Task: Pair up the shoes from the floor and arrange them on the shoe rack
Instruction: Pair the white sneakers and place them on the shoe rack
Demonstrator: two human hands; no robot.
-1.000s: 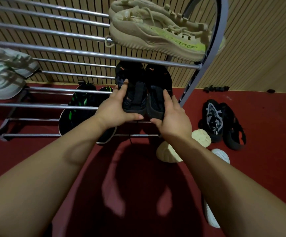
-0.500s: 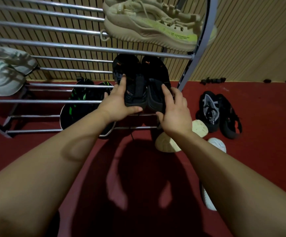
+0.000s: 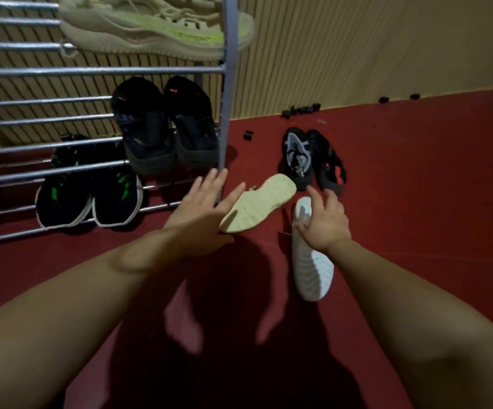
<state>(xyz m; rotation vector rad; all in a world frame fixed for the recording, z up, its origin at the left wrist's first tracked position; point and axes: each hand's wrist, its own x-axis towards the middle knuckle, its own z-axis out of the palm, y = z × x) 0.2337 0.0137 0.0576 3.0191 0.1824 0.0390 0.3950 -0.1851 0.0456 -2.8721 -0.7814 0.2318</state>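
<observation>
Black pair (image 3: 165, 125) is set side by side on shoe rack (image 3: 62, 72). Left hand (image 3: 207, 208) is spread wide, empty, beside sole-up cream shoe (image 3: 260, 203) on floor. Right hand (image 3: 323, 219) is held open over white shoe (image 3: 310, 270), likely for pairing.

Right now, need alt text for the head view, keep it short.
Two bare hands reach down over a red floor: the left hand, fingers spread, beside an overturned cream shoe, the right hand over a white shoe. A pair of black sandals lies beyond them; a black pair, a black-and-green pair and beige sneakers sit on the metal shoe rack.
</observation>
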